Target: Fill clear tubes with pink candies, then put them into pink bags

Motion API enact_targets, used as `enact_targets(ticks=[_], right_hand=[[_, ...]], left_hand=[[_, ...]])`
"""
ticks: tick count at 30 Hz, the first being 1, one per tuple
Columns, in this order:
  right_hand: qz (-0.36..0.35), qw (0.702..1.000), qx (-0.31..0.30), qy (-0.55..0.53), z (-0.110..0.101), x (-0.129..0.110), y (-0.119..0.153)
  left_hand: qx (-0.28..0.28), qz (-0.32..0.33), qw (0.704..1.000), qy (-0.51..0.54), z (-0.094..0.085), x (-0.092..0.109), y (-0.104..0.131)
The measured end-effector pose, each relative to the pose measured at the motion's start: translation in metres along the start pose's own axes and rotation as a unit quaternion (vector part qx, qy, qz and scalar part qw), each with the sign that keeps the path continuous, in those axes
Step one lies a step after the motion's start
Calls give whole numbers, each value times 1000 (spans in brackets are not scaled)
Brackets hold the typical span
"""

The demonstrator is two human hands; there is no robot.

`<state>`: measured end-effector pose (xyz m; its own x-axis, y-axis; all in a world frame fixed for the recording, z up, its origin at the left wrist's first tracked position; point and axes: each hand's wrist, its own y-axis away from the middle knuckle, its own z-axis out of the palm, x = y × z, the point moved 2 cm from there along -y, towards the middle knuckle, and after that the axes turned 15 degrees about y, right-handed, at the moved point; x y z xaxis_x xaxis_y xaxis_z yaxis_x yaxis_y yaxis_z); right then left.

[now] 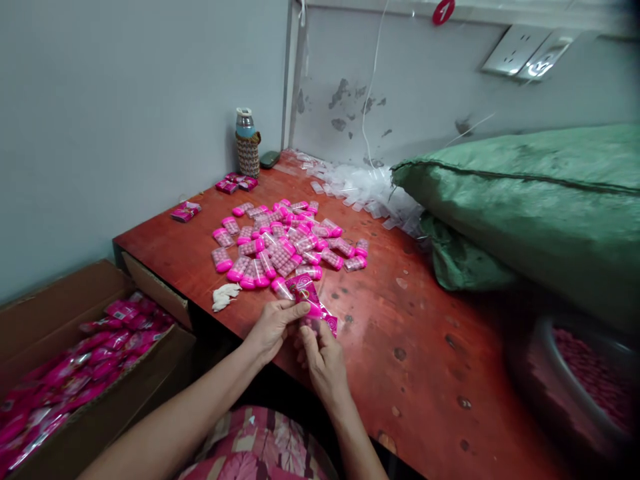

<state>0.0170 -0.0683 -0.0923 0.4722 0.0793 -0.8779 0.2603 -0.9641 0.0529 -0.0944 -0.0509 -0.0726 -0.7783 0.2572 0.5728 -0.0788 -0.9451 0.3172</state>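
At the table's front edge, my left hand pinches a pink printed packet between thumb and fingers. My right hand grips the lower end of the same packet, its fingers curled close to the left ones. A pink-capped part shows between the thumbs; whether a small bottle is inside the packet I cannot tell. Just beyond lies a loose pile of small clear bottles with bright pink caps, filled with pale pink balls. A crumpled white cloth or glove piece rests left of my hands.
An open cardboard box holding pink packets stands lower left. Green sacks overhang the table's right side, above a tub of pink pellets. Clear plastic pieces lie along the wall. A flask stands in the back corner.
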Motion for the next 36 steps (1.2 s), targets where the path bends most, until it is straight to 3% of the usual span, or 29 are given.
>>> enact_targets(ticks=[7,13,19,23,26,31,36], right_hand=[[22,977,-110,-184,-4,-5,-1],[13,997,-28,-74,-8,-3,-2],[36,974,-119,-187,-5,-2,-3],[19,992,-69,-105,-8,-3,-1],[9,998,-34,-45,-7,-5,1],[-4,996,-56,-69,-4,-7,3],[30,973,-121,-193,-2,-5,6]], left_hand=[[-50,-33,995,-79,2,9,-1],[-37,-12,993,-114,-2,7,-3],[-48,-44,995,-76,7,4,2],[-71,-68,989,-106,5,9,4],[-54,-59,992,-94,2,7,5],[-11,-34,999,-20,2,-4,7],[-57,-81,993,-63,2,2,9]])
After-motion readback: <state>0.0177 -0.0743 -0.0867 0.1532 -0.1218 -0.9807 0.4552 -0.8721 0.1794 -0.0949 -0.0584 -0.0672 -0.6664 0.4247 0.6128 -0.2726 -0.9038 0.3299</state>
